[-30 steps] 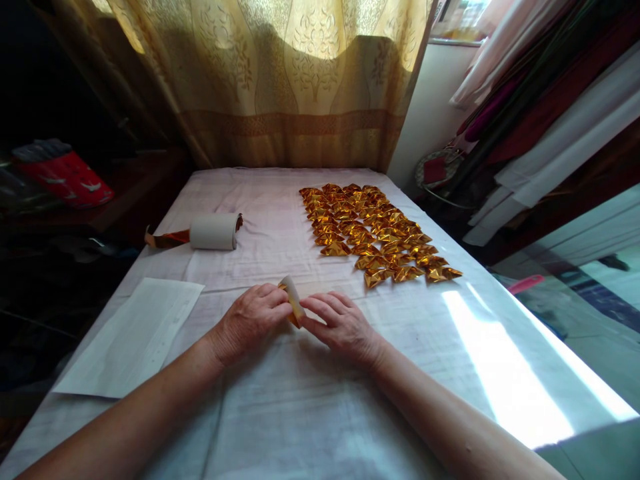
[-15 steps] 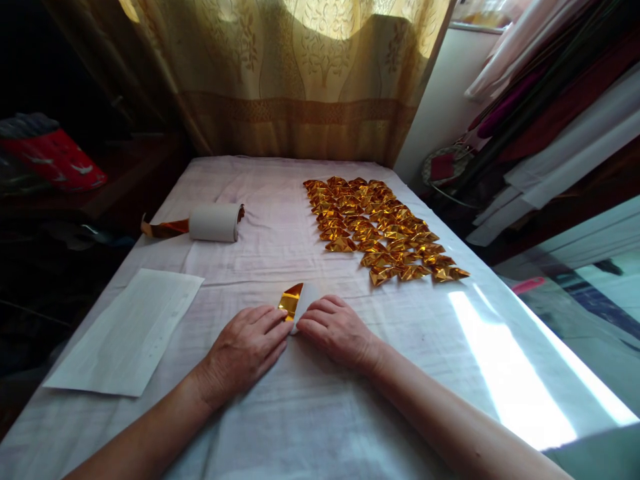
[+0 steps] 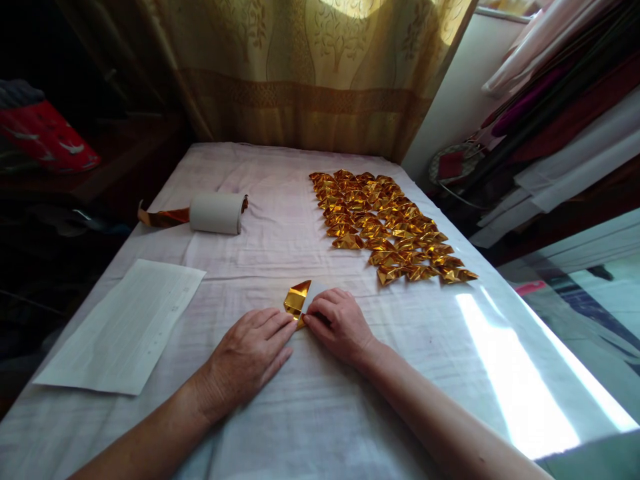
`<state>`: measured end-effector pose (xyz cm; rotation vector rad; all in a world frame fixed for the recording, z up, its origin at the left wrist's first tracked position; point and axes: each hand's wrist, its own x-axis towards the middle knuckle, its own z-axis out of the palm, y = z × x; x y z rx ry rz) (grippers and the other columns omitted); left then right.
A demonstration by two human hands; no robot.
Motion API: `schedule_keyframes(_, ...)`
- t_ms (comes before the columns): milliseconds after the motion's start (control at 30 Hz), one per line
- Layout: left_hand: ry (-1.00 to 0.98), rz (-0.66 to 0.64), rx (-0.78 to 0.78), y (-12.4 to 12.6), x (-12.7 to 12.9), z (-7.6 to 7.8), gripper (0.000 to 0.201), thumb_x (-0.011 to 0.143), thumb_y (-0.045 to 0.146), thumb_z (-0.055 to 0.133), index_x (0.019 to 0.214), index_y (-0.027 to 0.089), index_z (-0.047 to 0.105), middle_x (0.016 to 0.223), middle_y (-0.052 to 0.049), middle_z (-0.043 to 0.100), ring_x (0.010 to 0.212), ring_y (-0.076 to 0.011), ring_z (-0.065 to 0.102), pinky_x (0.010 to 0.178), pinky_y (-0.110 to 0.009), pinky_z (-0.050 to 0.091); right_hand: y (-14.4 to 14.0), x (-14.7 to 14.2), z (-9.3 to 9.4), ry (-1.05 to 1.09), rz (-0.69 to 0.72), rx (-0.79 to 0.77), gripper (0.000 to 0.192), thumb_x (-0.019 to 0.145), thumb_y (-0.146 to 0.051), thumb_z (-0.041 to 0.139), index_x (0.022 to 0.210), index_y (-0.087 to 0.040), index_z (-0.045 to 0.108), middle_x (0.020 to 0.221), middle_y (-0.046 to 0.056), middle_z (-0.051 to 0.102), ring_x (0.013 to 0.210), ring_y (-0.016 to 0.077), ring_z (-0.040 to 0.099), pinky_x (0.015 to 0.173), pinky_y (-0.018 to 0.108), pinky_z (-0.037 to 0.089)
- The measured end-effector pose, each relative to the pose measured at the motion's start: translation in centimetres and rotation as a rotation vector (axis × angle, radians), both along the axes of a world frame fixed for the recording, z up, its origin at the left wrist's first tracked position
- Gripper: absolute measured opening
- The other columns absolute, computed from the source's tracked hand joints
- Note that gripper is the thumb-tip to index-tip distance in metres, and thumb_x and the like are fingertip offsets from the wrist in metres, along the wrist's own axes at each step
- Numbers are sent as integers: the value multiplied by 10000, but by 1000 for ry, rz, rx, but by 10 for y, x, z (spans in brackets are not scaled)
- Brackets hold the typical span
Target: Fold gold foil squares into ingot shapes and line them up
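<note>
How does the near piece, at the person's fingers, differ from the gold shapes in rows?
The near piece shows white beside its gold; the gold shapes show only gold. The left hand and right hand touch the near piece; no hand touches the gold shapes. The near piece looks fairly flat; the gold shapes have raised points. Both have shiny gold surfaces.

Foil piece (image 3: 297, 298) before roll (image 3: 215, 213) (sheet (image 3: 125, 327) left)
</note>
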<state>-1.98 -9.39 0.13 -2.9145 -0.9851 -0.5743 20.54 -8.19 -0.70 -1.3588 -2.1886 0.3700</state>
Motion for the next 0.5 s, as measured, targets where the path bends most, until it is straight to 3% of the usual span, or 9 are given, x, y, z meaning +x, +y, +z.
schedule_keyframes(233, 1, -1, -8, -2, -3, 0, 357, 975, 282, 497, 1304, 192, 604, 1248, -74, 681, 1154, -245, 586, 1000, -414, 444, -3, -4, -3, 28, -42, 27, 106, 873, -228, 661, 770, -207, 646, 813, 22, 666, 806, 178, 573, 760, 320, 386)
schedule_keyframes(500, 16, 14, -22, -4, -1, 1, 296, 950, 274, 555, 1228, 234, 647, 1241, -61, 670, 1161, -258, 569, 1004, -430, 425, -4, -7, -1, -3, -69, 24, 108, 869, -263, 672, 788, -215, 618, 817, 26, 651, 805, 192, 560, 743, 331, 376)
